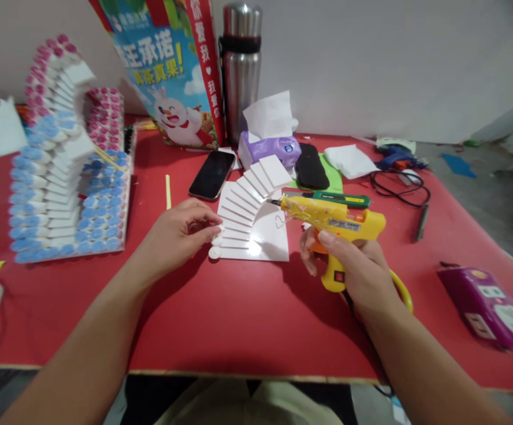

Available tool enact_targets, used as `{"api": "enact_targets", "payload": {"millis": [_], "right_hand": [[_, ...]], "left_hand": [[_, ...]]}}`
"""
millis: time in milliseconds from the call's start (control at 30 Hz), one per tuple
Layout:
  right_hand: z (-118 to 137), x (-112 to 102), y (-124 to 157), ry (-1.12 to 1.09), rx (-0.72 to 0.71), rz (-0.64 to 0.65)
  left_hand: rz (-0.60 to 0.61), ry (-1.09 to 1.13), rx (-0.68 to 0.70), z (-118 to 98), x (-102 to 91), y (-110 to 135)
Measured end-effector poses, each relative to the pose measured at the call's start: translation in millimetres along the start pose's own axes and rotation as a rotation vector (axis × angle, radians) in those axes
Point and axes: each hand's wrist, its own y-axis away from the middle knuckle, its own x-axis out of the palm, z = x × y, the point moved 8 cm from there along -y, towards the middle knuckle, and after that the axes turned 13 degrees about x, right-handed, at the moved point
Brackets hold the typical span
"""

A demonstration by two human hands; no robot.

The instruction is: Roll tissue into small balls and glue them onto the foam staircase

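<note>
The purple tissue pack [256, 152] held a white tissue [268, 115], which protruded from its top; the contents of the steel flask [242, 77] were hidden. The yellow glue gun [340, 213] pointed left, its barrel's long axis running nearly level above the red table [256, 330], tip at the stepped white piece [265, 236]. The right hand [359, 260] was wrapped around its handle. The left hand [188, 227], left of the gun, had fingertips drawn together beside white discs [214, 252]; I could not tell whether they gripped one.

The glue gun [338, 213] is yellow, the tabletop [238, 324] red.
</note>
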Motion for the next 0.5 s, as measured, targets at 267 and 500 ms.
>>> {"api": "enact_targets", "payload": {"millis": [267,500], "right_hand": [[1,1,0,0.001,0.003,-0.007],[2,0,1,-0.012,0.0,-0.031]], "left_hand": [[-0.042,0.084,-0.057,6,1.9,1],[-0.105,0.198,-0.204,14,-1.7,5]]}}
